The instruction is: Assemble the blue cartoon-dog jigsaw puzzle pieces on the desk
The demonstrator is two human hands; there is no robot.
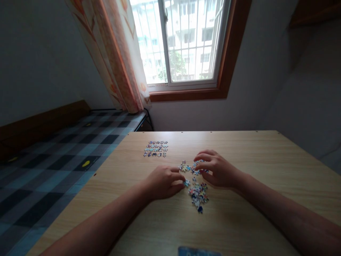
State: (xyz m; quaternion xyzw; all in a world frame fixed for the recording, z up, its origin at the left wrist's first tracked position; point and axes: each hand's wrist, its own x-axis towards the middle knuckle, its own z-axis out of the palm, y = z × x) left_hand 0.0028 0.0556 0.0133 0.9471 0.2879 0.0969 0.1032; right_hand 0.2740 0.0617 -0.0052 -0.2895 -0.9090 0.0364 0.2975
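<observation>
Small jigsaw puzzle pieces lie in loose heaps between my two hands on the wooden table. My left hand (166, 182) comes in from the left, its thumb and index fingertips at a light-blue puzzle piece (187, 183), apparently pinching it. Across from it, my right hand (217, 168) is spread palm down, fingers apart over the upper heap of puzzle pieces (196, 167), part of which it hides. Nearer to me is another heap of mixed pieces (198, 195), with a dark blue piece (200, 209) at its lower end.
Several short rows of puzzle pieces (156, 149) are laid out at the table's far left. A dark blue flat object (198, 251) shows at the near edge of the view. Left of the table (253, 220) is a bed with a checked cover (64, 160); a window (183, 42) stands beyond.
</observation>
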